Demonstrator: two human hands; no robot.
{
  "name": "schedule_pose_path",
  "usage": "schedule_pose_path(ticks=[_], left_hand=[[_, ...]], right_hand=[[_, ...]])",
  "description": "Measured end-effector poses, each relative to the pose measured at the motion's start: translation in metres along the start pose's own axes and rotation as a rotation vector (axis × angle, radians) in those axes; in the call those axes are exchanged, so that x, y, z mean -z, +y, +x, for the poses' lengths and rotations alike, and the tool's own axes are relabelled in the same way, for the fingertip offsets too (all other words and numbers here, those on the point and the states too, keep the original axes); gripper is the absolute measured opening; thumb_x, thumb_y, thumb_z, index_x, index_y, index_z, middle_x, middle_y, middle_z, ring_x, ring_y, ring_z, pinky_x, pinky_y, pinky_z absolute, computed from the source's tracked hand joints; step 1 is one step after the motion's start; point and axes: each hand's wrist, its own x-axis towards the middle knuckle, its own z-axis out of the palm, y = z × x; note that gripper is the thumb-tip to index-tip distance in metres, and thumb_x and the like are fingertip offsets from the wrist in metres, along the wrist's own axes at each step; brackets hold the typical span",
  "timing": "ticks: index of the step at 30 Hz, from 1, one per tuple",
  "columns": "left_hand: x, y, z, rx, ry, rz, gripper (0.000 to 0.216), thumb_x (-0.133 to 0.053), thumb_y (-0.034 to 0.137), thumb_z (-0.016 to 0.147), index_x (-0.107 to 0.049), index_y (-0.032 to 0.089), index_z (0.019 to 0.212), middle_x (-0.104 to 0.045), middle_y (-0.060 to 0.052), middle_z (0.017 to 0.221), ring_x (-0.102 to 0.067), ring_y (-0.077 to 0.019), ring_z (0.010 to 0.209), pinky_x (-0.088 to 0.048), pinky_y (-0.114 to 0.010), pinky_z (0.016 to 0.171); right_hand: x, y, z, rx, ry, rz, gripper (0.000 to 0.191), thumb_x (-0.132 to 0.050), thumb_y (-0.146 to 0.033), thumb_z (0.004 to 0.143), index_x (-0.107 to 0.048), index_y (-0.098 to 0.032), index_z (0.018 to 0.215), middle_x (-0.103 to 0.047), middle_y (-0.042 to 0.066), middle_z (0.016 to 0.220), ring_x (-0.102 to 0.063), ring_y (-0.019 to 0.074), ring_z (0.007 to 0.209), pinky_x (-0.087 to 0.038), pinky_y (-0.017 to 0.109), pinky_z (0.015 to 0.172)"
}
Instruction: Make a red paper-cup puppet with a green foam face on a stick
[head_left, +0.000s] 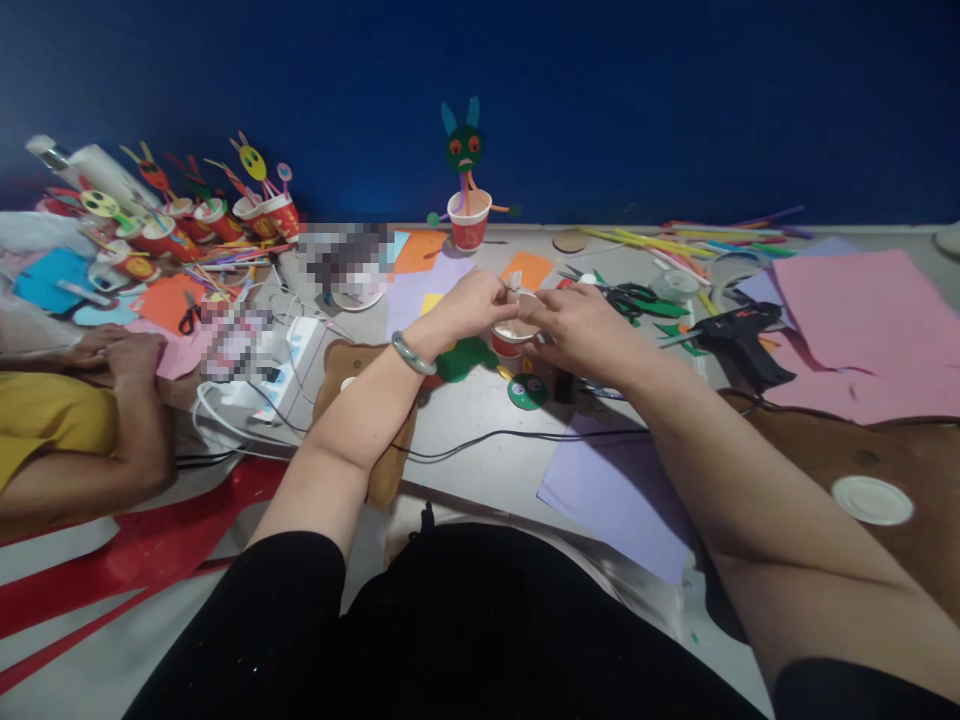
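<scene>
A small red and white paper cup [508, 343] stands between my two hands, its mouth facing up. My left hand [474, 303], with a bangle on its wrist, is closed at the cup's far left rim; a small whitish bit [515, 281] shows at its fingertips. My right hand [579, 325] has its fingers bent over the right rim, partly hiding the cup. Just in front lies a round green paper face [528, 391] with eyes. Green paper [465, 360] sits under my left wrist. Behind stands a finished-looking cup figure [469, 215] with a dark green face and blue ears.
A black glue gun [739, 340] and pink paper [862, 310] lie at right. Scissors [637, 300] and colored pipe cleaners [675, 243] are behind my right hand. Black cables [495, 433] cross the table front. Left are a power strip [289, 365], several cup figures [217, 215] and another person's hands [135, 352].
</scene>
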Motion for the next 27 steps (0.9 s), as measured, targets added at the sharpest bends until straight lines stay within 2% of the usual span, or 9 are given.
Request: schedule_pose_path(ticks=[8,13,18,22,27], left_hand=[[-0.002,-0.010,0.004,0.074,-0.033,-0.206,0.041,-0.082,0.030,0.094,-0.060,0.019,0.061,-0.048,0.004,0.065,-0.041,-0.0115,0.066,-0.035,-0.030,0.068],[-0.003,-0.012,0.004,0.025,0.043,-0.228,0.040,-0.093,0.034,0.090,-0.066,0.017,0.066,-0.058,0.003,0.067,-0.051,-0.0127,0.070,-0.038,-0.030,0.070],[-0.001,-0.015,0.008,-0.088,0.151,-0.406,0.043,-0.104,0.048,0.085,-0.075,0.016,0.081,-0.075,-0.002,0.083,-0.068,-0.0156,0.084,-0.053,-0.030,0.080],[0.003,-0.015,0.006,-0.124,0.195,-0.481,0.048,-0.109,0.053,0.081,-0.080,0.016,0.092,-0.079,-0.003,0.089,-0.075,-0.0171,0.090,-0.059,-0.031,0.084],[0.008,-0.013,0.000,-0.107,0.155,-0.530,0.044,-0.110,0.050,0.082,-0.082,0.016,0.093,-0.082,-0.003,0.090,-0.077,-0.0176,0.093,-0.061,-0.033,0.086]], right_hand=[[-0.004,0.006,0.002,0.002,0.024,0.018,0.039,-0.059,-0.037,0.114,-0.082,-0.022,0.141,-0.083,0.017,0.118,-0.072,0.0348,0.109,-0.046,0.046,0.100],[-0.004,0.005,0.000,0.004,0.056,0.043,0.040,-0.061,-0.035,0.112,-0.081,-0.024,0.144,-0.084,0.018,0.122,-0.074,0.0366,0.113,-0.049,0.048,0.102],[-0.006,0.006,-0.001,-0.010,0.049,0.056,0.032,-0.061,-0.035,0.112,-0.087,-0.023,0.124,-0.084,0.020,0.126,-0.076,0.0390,0.117,-0.052,0.053,0.106],[-0.008,0.009,-0.001,-0.016,0.061,0.055,0.031,-0.064,-0.038,0.112,-0.089,-0.025,0.123,-0.084,0.017,0.123,-0.076,0.0375,0.115,-0.054,0.053,0.106],[-0.010,0.010,-0.002,-0.014,0.073,0.066,0.033,-0.066,-0.038,0.109,-0.091,-0.027,0.128,-0.084,0.016,0.121,-0.076,0.0385,0.114,-0.054,0.055,0.106]])
